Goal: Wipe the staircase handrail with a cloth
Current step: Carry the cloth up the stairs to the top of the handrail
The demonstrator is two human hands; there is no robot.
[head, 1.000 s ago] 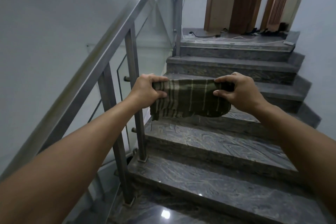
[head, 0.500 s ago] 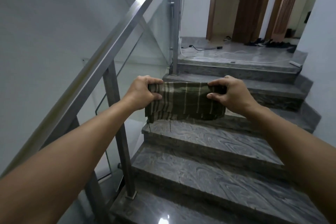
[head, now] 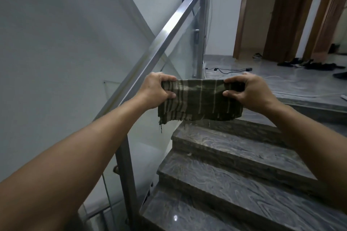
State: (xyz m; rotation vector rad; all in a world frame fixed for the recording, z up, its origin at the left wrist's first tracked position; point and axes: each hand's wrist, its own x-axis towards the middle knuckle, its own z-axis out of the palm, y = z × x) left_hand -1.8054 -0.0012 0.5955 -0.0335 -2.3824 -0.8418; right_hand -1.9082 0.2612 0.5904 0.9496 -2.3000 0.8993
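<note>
1. Here, the left hand point(head: 156, 90) and right hand point(head: 247, 93) each pinch an end of the cloth point(head: 200, 99), stretched between them.
2. Cloth hangs over the stairs point(head: 234, 174), just right of the rail point(head: 165, 43), not touching it.

Both arms stretched forward over the stairs; left hand point(head: 156, 90) and right hand point(head: 247, 93) each pinch an upper corner of a dark green striped cloth point(head: 200, 100), held taut between them, frayed lower edge hanging free with a loose thread at the left; cloth sits in the air just right of the steel handrail point(head: 169, 39), not touching it; handrail slopes up to the right above glass panels point(head: 180, 62) and steel posts point(head: 125, 170); grey marbled steps point(head: 234, 180) climb to a landing point(head: 281, 78) with a black cable point(head: 229, 70), shoes point(head: 308, 64), wooden door frames point(head: 277, 13); white wall point(head: 56, 43) at left.
</note>
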